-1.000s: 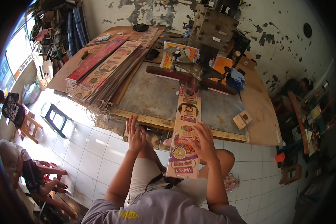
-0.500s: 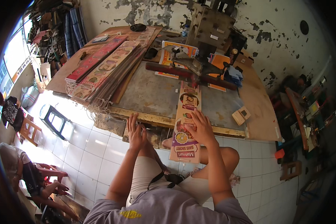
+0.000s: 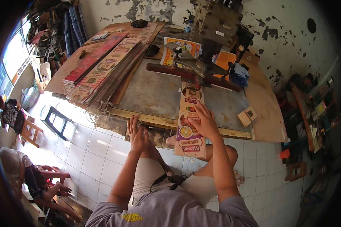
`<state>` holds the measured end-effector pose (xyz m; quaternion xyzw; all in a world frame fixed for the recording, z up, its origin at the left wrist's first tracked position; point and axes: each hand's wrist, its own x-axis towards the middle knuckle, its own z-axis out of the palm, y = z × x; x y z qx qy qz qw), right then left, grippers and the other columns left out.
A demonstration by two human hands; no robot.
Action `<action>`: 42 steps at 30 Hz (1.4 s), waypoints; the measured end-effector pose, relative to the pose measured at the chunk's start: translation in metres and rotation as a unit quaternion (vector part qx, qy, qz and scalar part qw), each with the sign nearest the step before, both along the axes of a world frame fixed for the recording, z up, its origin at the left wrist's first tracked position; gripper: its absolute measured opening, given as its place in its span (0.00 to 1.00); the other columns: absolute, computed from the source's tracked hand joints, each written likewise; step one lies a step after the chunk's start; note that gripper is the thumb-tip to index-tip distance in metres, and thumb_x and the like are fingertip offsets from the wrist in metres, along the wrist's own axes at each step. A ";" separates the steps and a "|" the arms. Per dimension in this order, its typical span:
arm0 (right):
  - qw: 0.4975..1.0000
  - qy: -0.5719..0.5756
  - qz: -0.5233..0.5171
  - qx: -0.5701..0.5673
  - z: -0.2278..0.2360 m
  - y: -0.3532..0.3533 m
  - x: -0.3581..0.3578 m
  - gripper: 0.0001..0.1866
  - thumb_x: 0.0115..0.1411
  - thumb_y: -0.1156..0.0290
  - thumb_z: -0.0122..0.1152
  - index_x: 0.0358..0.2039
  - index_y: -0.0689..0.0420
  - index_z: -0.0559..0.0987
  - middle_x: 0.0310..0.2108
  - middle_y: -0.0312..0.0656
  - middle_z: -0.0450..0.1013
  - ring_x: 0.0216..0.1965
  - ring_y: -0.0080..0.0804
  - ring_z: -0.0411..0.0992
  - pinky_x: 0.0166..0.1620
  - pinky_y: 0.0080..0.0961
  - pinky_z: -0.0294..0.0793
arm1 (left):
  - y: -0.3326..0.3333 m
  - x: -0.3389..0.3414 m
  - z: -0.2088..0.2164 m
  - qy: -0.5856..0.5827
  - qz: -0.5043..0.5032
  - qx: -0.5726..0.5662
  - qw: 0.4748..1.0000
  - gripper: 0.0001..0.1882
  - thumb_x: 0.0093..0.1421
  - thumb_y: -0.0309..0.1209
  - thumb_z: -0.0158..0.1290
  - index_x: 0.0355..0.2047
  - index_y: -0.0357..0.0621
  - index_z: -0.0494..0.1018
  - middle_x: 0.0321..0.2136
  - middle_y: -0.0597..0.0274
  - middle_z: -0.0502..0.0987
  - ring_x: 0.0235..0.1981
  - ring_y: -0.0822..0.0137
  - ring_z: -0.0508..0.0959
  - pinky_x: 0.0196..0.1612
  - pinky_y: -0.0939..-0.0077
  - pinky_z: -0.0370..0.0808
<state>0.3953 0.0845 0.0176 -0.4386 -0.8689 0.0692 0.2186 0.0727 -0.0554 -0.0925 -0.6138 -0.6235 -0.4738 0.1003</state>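
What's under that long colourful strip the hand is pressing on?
Under the strip lies the grey metal tabletop, with the right hand on top. Its near end hangs over the person's knee. Its far end slides beneath the machine, so that part is hidden.

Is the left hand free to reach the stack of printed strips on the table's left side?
Probably yes: the left hand hovers open at the table edge, holding nothing, and nothing stands between it and the stack of printed strips.

One long printed strip (image 3: 189, 121) lies across the workbench's (image 3: 155, 94) near edge — two hands on or by it. One stack of printed sheets (image 3: 106, 72) sits toward the left edge; two small wooden blocks (image 3: 247, 115) lie near the right — one press (image 3: 212, 30) at the far edge.
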 end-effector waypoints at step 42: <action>0.996 0.088 -0.002 0.010 -0.023 0.009 0.017 0.35 0.69 0.47 0.69 0.69 0.53 0.79 0.76 0.43 0.67 0.79 0.42 0.59 0.77 0.50 0.53 | 0.000 0.001 -0.007 0.038 0.001 -0.006 0.999 0.04 0.64 0.24 0.52 0.39 0.40 0.74 0.77 0.42 0.59 0.80 0.32 0.50 0.80 0.30 0.46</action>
